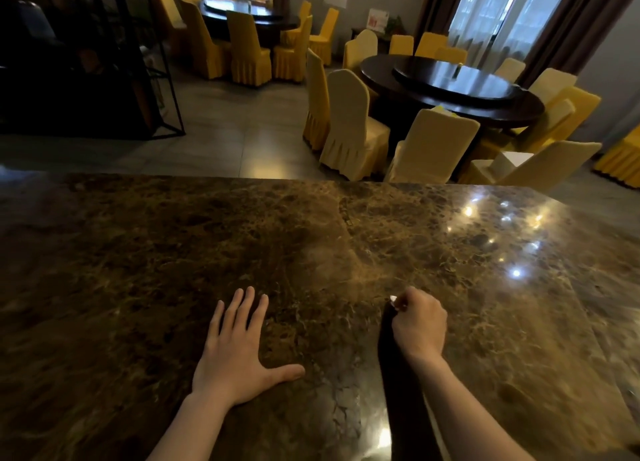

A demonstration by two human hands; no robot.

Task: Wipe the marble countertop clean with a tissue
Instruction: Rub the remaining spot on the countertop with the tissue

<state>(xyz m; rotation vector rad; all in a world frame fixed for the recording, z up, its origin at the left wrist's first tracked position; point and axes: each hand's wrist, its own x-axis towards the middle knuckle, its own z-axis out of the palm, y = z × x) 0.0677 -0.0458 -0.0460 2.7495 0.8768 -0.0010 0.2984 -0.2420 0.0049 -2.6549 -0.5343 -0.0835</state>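
The brown marble countertop fills the lower half of the head view, glossy with light reflections at the right. My left hand lies flat on it, palm down, fingers spread, holding nothing. To its right, my right hand is closed in a fist resting on the marble. A small white bit of tissue pokes out at the fist's upper left; the rest of the tissue is hidden inside the hand.
The counter's far edge runs across the middle of the view. Beyond it are round dark dining tables ringed by yellow-covered chairs, and a dark metal shelf frame at the left.
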